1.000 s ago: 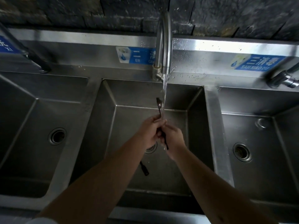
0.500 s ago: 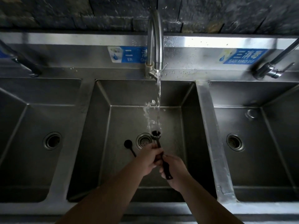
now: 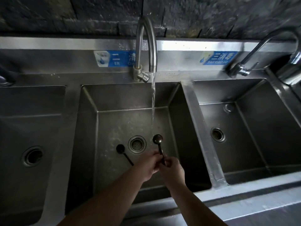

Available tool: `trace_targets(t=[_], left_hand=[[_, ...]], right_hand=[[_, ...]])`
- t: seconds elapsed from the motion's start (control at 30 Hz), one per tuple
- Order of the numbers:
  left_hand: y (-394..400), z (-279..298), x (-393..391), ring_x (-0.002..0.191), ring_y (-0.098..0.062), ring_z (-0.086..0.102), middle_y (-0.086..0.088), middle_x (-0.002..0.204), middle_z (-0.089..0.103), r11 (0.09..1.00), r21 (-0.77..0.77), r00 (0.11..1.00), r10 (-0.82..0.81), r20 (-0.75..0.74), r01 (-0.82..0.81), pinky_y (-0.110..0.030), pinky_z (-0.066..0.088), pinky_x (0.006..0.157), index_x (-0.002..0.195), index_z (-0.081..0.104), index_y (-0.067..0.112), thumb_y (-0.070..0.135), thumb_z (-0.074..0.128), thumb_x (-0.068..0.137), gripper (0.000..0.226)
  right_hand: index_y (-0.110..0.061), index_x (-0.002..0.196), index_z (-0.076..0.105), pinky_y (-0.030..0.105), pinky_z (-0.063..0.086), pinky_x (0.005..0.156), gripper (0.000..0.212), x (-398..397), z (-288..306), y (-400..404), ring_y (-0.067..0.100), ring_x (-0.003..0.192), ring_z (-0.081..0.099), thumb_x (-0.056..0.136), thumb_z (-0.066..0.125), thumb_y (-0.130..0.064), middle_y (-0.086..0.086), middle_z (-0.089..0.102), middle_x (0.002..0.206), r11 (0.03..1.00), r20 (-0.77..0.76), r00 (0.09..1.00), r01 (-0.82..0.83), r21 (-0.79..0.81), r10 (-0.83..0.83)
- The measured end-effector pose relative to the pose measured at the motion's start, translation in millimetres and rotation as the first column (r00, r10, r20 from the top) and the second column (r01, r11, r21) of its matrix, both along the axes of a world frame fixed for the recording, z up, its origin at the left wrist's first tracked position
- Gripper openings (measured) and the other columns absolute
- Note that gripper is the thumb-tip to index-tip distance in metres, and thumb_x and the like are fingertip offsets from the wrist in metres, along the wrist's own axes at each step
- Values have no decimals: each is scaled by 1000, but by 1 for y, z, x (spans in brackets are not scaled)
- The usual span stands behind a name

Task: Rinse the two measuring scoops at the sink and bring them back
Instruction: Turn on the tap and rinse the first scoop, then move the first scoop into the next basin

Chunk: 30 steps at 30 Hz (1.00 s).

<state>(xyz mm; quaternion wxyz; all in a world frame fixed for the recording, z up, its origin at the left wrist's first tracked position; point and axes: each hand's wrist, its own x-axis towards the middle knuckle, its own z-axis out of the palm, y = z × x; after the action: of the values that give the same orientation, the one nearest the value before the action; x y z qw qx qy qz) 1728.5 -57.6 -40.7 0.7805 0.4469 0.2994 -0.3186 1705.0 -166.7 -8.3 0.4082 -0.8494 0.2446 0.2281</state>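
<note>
Item 1, held scoop (image 3: 158,141): I am seeing both hands gripping its handle over the middle basin (image 3: 177,115). The left hand (image 3: 150,163) and right hand (image 3: 172,168) are pressing together, fingers curled round the dark stem. Half a second ago its bowl was sitting in the stream and throwing spray; now it is sitting just right of the falling water (image 3: 152,103), which is running past unbroken.

Item 2, second scoop (image 3: 123,153): lying on the basin floor, left of the drain (image 3: 137,144), apart from the hands, lying as before.

Item 3, faucet (image 3: 147,44): running as before.
</note>
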Motion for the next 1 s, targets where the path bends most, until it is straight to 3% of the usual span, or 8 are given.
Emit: trace_targets(t=[0.1,0.27,0.37,0.53,0.6,0.7,0.87,1.0], left_hand=[[-4,10,3,85,-19,64,-10,94,69,999,35,999,-36,24,35,-34,52,78,103,65,10,8,62,88,16],[-15,32,5,47,-5,53,-5,77,60,990,131,996,-68,65,59,-21,37,49,114,59,6,6,61,90,23],[-27,44,13,57,-9,58,-7,83,63,973,221,987,-100,127,70,-22,41,51,115,62,11,7,58,92,23],[-61,59,35,94,-24,63,-16,105,70,856,512,913,-263,312,72,-32,48,85,115,68,8,5,65,88,27],[-83,66,48,87,-20,64,-15,101,69,833,549,887,-302,350,67,-24,50,80,115,66,1,1,66,86,29],[-125,77,69,60,2,60,-3,81,65,833,542,854,-359,376,111,-7,44,54,112,64,0,0,66,86,26],[-208,77,103,60,-3,61,-3,78,67,780,596,791,-481,377,191,-15,47,57,109,67,3,5,65,89,21],[-275,57,129,57,-5,55,-3,79,67,738,642,762,-533,368,207,-22,45,58,106,70,12,10,69,86,20]], right_hand=[[-27,92,62,23,51,63,9,-4,5,-5,7,74,65,86,66,-32,-9,68,80,999,66,998,-1,-44,4],[-23,81,71,33,54,59,12,-6,13,-21,16,62,69,90,62,-23,2,74,66,981,-11,992,124,152,-123],[-26,85,72,26,53,55,11,-3,17,-35,13,62,70,91,63,-25,-1,75,69,960,-26,990,141,240,-139],[-25,81,73,31,51,59,15,20,20,-77,17,63,65,91,62,-29,1,71,69,948,-14,992,126,293,-128],[-27,82,74,37,52,62,14,40,28,-103,20,65,67,87,63,-35,2,73,69,939,55,987,125,320,-150],[-36,82,74,39,55,63,15,80,42,-150,23,66,69,81,60,-41,1,73,69,908,182,951,165,385,-250],[-26,74,74,26,49,47,14,150,43,-243,6,47,63,81,65,-35,-5,72,61,927,281,921,168,335,-269],[-25,76,74,27,44,47,10,186,23,-316,10,42,57,70,68,-30,-1,66,51,929,241,926,211,304,-289]])
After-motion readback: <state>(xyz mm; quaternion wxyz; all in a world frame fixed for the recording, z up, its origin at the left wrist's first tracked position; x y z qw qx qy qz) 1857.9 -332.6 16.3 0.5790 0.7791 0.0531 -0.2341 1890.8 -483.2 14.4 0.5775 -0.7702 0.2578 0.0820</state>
